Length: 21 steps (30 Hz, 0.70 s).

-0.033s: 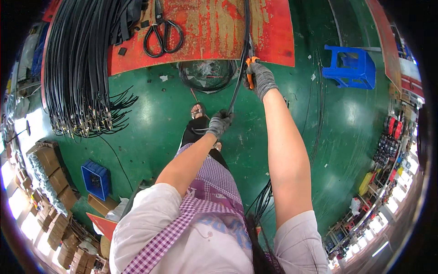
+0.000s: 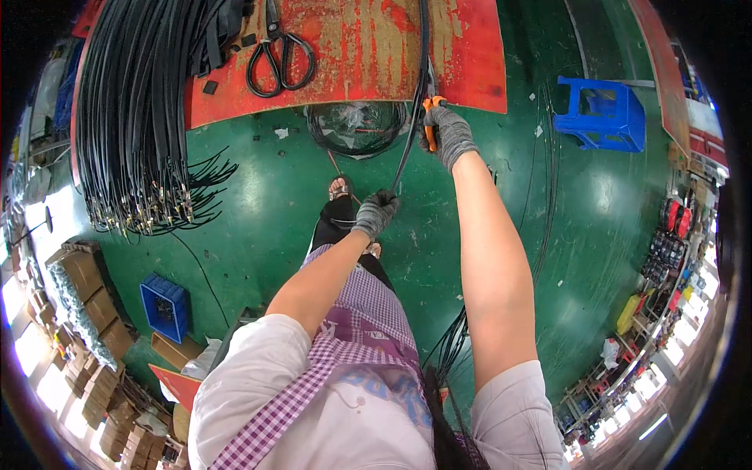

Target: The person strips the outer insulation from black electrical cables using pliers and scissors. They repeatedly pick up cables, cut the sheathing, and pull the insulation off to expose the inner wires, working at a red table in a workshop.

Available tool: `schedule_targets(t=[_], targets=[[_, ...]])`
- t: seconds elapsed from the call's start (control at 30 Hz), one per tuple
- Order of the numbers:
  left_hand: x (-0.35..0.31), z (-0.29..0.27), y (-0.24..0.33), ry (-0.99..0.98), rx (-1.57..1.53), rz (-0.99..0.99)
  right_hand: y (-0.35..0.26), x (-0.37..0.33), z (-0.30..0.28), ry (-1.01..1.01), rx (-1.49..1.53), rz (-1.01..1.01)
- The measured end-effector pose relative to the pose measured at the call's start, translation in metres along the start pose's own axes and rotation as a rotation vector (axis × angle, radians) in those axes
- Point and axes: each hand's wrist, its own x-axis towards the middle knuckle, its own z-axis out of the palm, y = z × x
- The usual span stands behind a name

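My left hand (image 2: 377,213), in a grey glove, is closed around the lower end of a long black cable (image 2: 405,153). From there the cable runs up and over the front edge of the red worktable (image 2: 352,90). My right hand (image 2: 450,137), gloved too, grips orange-handled pliers (image 2: 432,117); their dark jaws point up beside the cable at the table edge. Whether the jaws touch the cable, I cannot tell. Large black-handled scissors (image 2: 280,66) lie on the worn tabletop, left of the cable.
A thick bundle of black cables (image 2: 133,117) with metal-tipped ends hangs at the left. Coiled cable (image 2: 356,145) sits under the table edge. On the green floor stand a blue stool (image 2: 601,116) at right and a blue crate (image 2: 163,308) at lower left.
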Motion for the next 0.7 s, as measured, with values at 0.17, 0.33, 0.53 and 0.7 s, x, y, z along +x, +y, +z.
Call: schedule_targets(t=[0.17,0.33,0.53,0.7], targets=[[-0.022,-0.005,0.005,0.030,0.214,0.049,-0.001,-0.003,0.001,0.044,0.003,-0.034],[-0.017,-0.004,-0.004,0.087,0.164,0.138,0.003,0.005,-0.005,0.006,0.023,-0.003],[0.003,-0.006,0.005,0.119,0.291,0.044,0.001,0.007,-0.003,0.031,-0.017,0.003],[0.015,-0.012,0.074,0.187,0.207,0.272,0.002,0.007,-0.001,0.028,-0.017,0.020]])
